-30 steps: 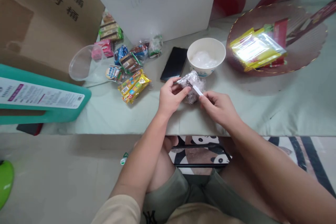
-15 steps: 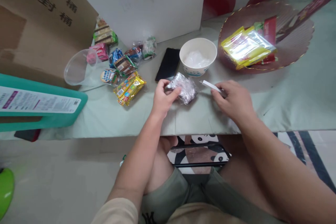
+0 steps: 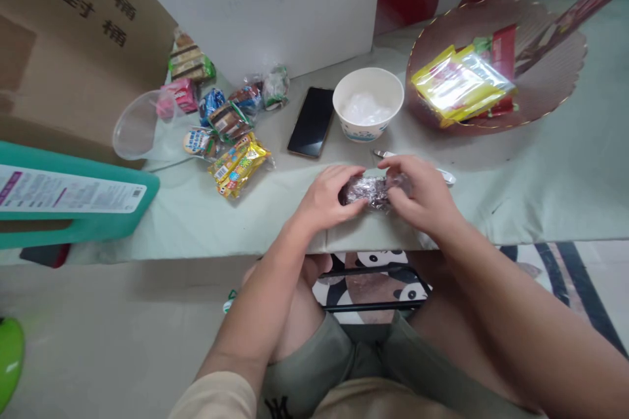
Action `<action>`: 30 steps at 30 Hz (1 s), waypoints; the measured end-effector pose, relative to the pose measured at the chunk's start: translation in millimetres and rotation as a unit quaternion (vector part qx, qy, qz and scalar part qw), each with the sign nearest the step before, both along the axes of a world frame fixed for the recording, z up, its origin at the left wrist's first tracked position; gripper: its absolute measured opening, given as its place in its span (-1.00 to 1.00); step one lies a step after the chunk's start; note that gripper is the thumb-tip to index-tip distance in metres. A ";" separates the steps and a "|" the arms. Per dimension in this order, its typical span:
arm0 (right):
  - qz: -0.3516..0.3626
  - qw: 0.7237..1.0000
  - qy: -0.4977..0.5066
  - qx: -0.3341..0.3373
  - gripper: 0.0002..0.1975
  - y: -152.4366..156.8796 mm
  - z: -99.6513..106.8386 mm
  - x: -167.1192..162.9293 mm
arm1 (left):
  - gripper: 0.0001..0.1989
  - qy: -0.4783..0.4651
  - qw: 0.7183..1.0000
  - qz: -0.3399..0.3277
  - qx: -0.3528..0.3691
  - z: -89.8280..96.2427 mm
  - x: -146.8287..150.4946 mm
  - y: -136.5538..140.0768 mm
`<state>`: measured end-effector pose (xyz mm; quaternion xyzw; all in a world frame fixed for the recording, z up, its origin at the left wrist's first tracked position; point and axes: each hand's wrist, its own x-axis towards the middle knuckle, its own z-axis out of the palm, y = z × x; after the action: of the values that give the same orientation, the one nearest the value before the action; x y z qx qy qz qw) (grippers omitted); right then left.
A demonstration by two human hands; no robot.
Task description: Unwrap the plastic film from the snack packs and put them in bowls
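A small package wrapped in shiny clear plastic (image 3: 371, 192) lies between my two hands near the table's front edge. Around its left end curl the fingers and thumb of my left hand (image 3: 327, 200). My right hand (image 3: 420, 193) grips the opposite end with thumb and fingers. Just beyond the right hand rests a white utility knife (image 3: 446, 177), its middle hidden behind that hand and its tip showing to the left. A paper bowl (image 3: 367, 133) with clear crumpled plastic in it stands behind the hands, and a black phone (image 3: 311, 123) lies to its left.
Several wrapped snacks (image 3: 230, 121) sit at the left beside a clear plastic cup (image 3: 130, 134). A pink glass bowl (image 3: 550, 88) with yellow and red packets stands at the right. Cardboard (image 3: 98, 85) and white boxes (image 3: 275, 6) line the back; a teal-framed object (image 3: 122, 213) is at left.
The utility knife has left my right hand and now lies on the table. My right hand has moved onto the package, which both hands now hold slightly lower and to the right.
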<state>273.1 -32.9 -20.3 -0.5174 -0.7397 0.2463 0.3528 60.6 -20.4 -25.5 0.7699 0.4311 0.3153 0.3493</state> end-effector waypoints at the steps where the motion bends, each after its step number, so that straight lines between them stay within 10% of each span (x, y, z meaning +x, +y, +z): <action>1: -0.020 1.000 0.007 -0.006 -0.68 1.0 0.5 1.7 | -0.77 0.000 1.000 0.006 0.002 -0.1 -0.7 0.4; 7: -0.127 0.990 0.033 -0.048 -0.81 3.3 7.6 8.9 | -0.88 -0.030 0.998 0.057 -0.010 -0.4 -5.9 2.4; 20: -0.129 0.985 0.070 -0.088 -0.84 4.6 9.7 2.7 | -0.90 -0.252 0.940 0.199 -0.116 -5.9 -8.7 12.4; 26: -0.108 0.987 0.083 -0.082 -0.83 5.1 4.9 0.4 | -0.51 0.001 0.994 0.091 -0.052 -3.3 3.6 5.6; 30: -0.106 0.988 0.085 -0.069 -0.84 5.6 2.4 0.0 | -0.79 0.048 0.995 0.080 -0.039 -3.3 18.5 0.7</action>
<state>273.1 -27.3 -17.9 -0.5934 -0.6292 0.3006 0.4019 79.1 -19.6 -28.8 0.7327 0.5202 0.2874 0.3316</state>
